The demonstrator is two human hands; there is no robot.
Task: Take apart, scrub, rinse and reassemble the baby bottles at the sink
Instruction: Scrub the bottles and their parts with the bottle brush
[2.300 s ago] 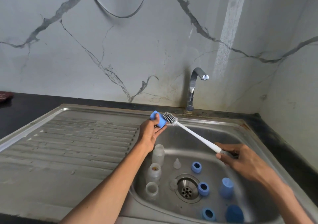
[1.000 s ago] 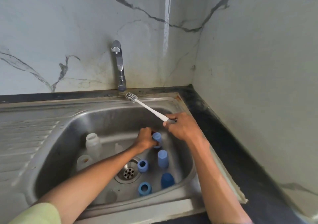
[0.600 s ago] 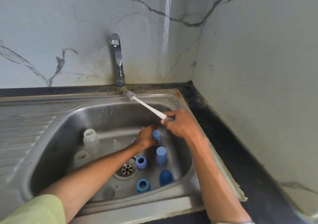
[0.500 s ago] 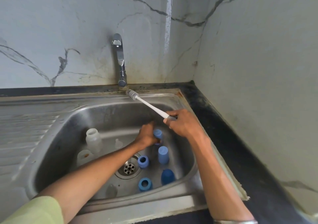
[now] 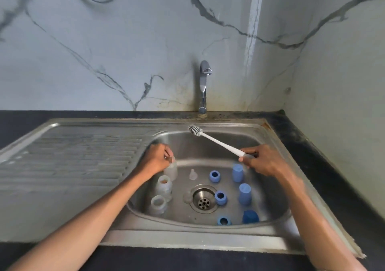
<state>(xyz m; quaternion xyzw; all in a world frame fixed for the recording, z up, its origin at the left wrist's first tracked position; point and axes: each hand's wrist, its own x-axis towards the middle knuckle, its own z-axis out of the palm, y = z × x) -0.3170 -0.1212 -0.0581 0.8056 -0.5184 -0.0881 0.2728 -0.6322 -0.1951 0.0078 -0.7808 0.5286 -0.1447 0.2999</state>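
Observation:
My right hand (image 5: 263, 162) grips the white handle of a bottle brush (image 5: 210, 139), whose bristled head points up and left over the basin. My left hand (image 5: 159, 160) is blurred; its fingers curl over the top of the rear clear bottle (image 5: 172, 171) at the basin's left. Two more clear bottles (image 5: 164, 185) (image 5: 158, 204) stand in front of it. A clear teat (image 5: 192, 174) stands near the drain (image 5: 203, 200). Blue rings (image 5: 214, 176) (image 5: 220, 197) (image 5: 223, 220) and blue caps (image 5: 237, 173) (image 5: 244, 193) (image 5: 250, 216) sit on the right of the basin.
The steel sink (image 5: 208, 241) has a ribbed draining board (image 5: 79, 162) on the left. A chrome tap (image 5: 203, 87) stands behind the basin, with no water running. Dark counter (image 5: 312, 156) runs along the right, under marble-patterned walls.
My left hand has let go of the blue cap at the basin's right and moved left onto the rear clear bottle. The right hand still holds the brush. The camera swung back left.

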